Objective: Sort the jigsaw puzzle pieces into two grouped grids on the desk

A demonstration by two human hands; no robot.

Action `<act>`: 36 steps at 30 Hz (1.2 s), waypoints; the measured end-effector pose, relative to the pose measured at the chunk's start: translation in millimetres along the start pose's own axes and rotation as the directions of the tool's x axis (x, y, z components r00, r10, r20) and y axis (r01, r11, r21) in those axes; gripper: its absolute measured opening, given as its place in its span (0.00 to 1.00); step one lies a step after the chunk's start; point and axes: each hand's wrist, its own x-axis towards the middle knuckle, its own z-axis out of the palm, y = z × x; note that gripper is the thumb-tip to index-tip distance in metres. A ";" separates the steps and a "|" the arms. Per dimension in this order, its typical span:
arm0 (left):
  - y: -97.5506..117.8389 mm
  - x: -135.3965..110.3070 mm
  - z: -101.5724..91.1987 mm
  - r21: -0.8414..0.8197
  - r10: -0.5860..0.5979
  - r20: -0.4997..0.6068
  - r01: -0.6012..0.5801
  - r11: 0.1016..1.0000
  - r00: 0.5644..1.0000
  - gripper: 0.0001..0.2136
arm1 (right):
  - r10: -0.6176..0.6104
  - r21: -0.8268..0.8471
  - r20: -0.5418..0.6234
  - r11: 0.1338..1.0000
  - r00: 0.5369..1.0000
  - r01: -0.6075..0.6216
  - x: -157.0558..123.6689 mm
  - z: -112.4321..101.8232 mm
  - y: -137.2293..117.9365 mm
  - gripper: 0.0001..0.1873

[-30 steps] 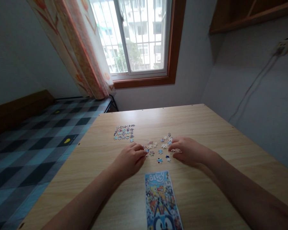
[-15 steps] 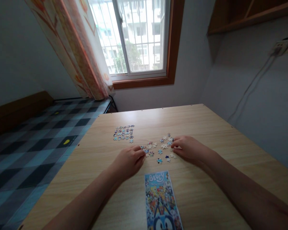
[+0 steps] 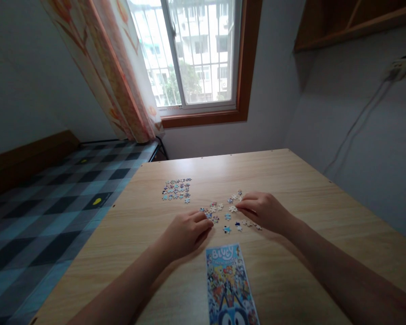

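Loose jigsaw puzzle pieces [image 3: 228, 216] lie scattered on the wooden table [image 3: 291, 266] between my two hands. My left hand [image 3: 189, 230] rests at the left side of this scatter, fingers curled down by a cluster of pieces [image 3: 208, 215]; whatever is under its fingertips is hidden. On the other side, my right hand [image 3: 265, 210] has thumb and fingers drawn together at the edge of a pale puzzle piece [image 3: 232, 209]. A few pale pieces [image 3: 249, 224] lie just below that hand. Nearer me is a colourful picture sheet [image 3: 230, 282] marked "Bluey".
Farther back on the left, several puzzle pieces [image 3: 177, 189] are laid out in rows. A bed with a checked cover [image 3: 98, 185] stands left of the table. Beyond are a window [image 3: 203, 54] and curtain [image 3: 111, 67]; a wooden shelf [image 3: 355, 27] hangs at upper right.
My right hand has moved left, toward the middle of the scatter, and more pale pieces show below it. My left hand has shifted slightly right and nearer me. The view tilted a little.
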 end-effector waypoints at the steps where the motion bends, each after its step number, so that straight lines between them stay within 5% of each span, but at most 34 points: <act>1: 2.9 0.4 -0.9 0.002 0.027 -0.020 -0.027 1.000 0.999 0.10 | -0.042 0.018 -0.004 0.999 0.999 0.042 1.1 2.7 -7.6 0.12; 8: 12.3 1.0 -4.5 0.015 0.143 -0.126 -0.142 0.990 0.982 0.07 | -0.247 0.013 -0.011 0.969 0.969 0.248 5.0 19.1 -51.0 0.14; 16: 13.8 -0.7 -5.2 0.002 0.129 -0.167 -0.131 0.991 0.977 0.08 | -0.254 0.009 -0.031 0.967 0.967 0.255 3.5 18.7 -49.2 0.12; 20: 4.3 -5.4 -8.0 0.033 0.038 -0.148 -0.033 0.999 0.988 0.10 | -0.114 -0.002 -0.165 0.993 0.980 0.115 0.0 3.7 -17.4 0.11; 23: -12.5 -10.5 -17.3 0.121 -0.172 -0.122 0.186 0.975 0.978 0.10 | 0.137 0.015 -0.311 0.990 0.941 -0.139 -6.7 -4.3 18.7 0.14; 28: -43.0 -19.7 -39.6 0.306 -0.618 -0.006 0.589 0.747 0.786 0.10 | 0.461 0.135 -0.411 0.884 0.786 -0.447 -18.8 0.4 64.6 0.18; 33: -55.4 -27.9 -50.7 0.415 -0.803 0.117 0.706 0.574 0.584 0.08 | 0.565 0.219 -0.426 0.822 0.707 -0.525 -24.3 10.0 79.7 0.19; 36: -53.9 -29.1 -49.0 0.444 -0.828 0.182 0.707 0.550 0.530 0.08 | 0.591 0.257 -0.403 0.806 0.699 -0.533 -25.0 13.4 79.6 0.19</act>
